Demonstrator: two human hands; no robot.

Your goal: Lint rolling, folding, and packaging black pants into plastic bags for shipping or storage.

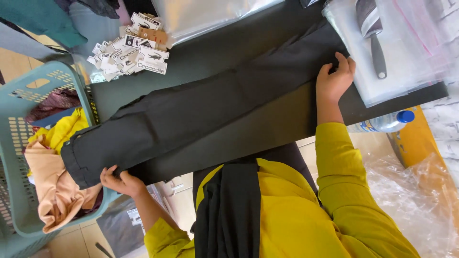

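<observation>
The person in the yellow top stands at the bottom of the frame, leaning over a dark table (pixel 267 129). A pair of black trousers (pixel 191 110) lies stretched across it, from the lower left towards the upper right. The left hand (pixel 120 181), at lower left, pinches the waistband end between curled fingers, where it hangs off the table edge over a pale green laundry basket (pixel 19 119). The right hand (pixel 334 79), at right of centre, is cupped on the leg end, fingers bent and gripping the cloth.

What could go wrong: the waistband end juts past the table with only that left-hand pinch holding it, so a loose grip could let the trousers slide into the basket among the yellow and peach clothes (pixel 52 167). The cloth looks smooth, and an uneven pull between the hands might skew the legs or leave a crease.

At right, just beyond the table edge, a clear water bottle (pixel 385 122) with a blue cap lies near an orange-brown box.

Farther off, in the upper left of the frame, a heap of white card tags (pixel 131 55) with black print lies fanned on the table corner, close enough that a sweeping sleeve could scatter them. In the upper right sit clear plastic bags (pixel 406 52), stacked flat, with a dark-handled tool resting on them.
</observation>
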